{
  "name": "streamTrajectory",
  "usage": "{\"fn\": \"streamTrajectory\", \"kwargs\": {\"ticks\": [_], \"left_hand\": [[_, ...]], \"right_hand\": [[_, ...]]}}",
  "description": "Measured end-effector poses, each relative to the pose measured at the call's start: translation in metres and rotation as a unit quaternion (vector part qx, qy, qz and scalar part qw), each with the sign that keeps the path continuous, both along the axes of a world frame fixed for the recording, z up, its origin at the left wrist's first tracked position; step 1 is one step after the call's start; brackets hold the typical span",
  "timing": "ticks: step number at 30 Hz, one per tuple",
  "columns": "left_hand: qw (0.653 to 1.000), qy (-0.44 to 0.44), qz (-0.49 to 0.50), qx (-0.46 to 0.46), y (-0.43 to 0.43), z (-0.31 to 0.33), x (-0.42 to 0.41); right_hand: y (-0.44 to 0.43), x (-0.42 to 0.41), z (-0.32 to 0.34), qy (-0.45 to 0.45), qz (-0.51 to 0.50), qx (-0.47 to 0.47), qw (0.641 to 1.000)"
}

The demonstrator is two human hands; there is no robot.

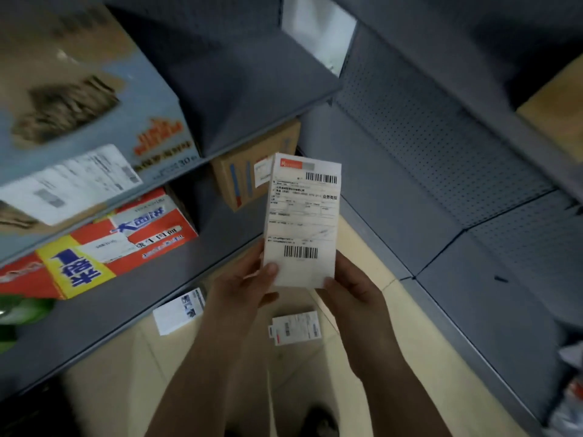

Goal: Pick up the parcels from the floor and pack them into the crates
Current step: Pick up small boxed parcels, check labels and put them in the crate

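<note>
The left hand (249,288) pinches the lower left edge of the white parcel (303,222), with its thumb laid on the label; the parcel is held upright in the air above the floor (120,389), and its lower right corner is clamped by the right hand (350,301); both holds are best kept until a crate is found, so that the parcel can be lowered in flat rather than dropped; the print on the blue box (79,89) is smeared by blur; two further parcels, a small white parcel (178,310) and a labelled parcel (295,328), lie on the floor; the fingers behind the held parcel are hidden; no crate is in view; a pale bundle (571,405) is cut off.
</note>
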State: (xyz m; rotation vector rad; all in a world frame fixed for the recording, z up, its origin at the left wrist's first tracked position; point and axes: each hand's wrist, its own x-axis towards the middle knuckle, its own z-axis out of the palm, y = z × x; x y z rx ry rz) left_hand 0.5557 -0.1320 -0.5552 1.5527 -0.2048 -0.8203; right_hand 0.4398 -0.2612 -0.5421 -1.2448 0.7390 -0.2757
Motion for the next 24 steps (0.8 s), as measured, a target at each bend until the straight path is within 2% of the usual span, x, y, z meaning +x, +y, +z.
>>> {"fn": "streamTrajectory", "kwargs": {"ticks": [1,4,7,8,11,19,24], "left_hand": [[1.000,-0.001,0.013,-0.003,0.008,0.034,0.003],[0.999,-0.011,0.038,-0.029,0.010,0.077,0.008],[0.996,-0.013,0.054,-0.070,0.029,0.165,0.018],[0.996,-0.016,0.053,-0.077,0.030,0.176,0.022],[0.993,-0.043,0.058,-0.092,0.046,0.241,0.033],[0.962,-0.207,0.106,-0.142,0.098,0.395,0.035],[0.940,-0.247,0.137,-0.193,0.130,0.458,0.041]], "right_hand": [[0.006,0.004,0.035,-0.015,0.010,-0.007,1.000],[0.013,0.016,0.071,-0.050,-0.003,-0.033,0.998],[0.030,0.025,0.146,-0.099,-0.063,0.002,0.993],[0.031,0.030,0.155,-0.110,-0.082,0.010,0.991],[0.043,0.043,0.216,-0.145,-0.108,-0.016,0.983],[0.107,0.069,0.368,-0.246,-0.101,-0.071,0.961],[0.143,0.081,0.439,-0.325,-0.080,-0.081,0.939]]}}
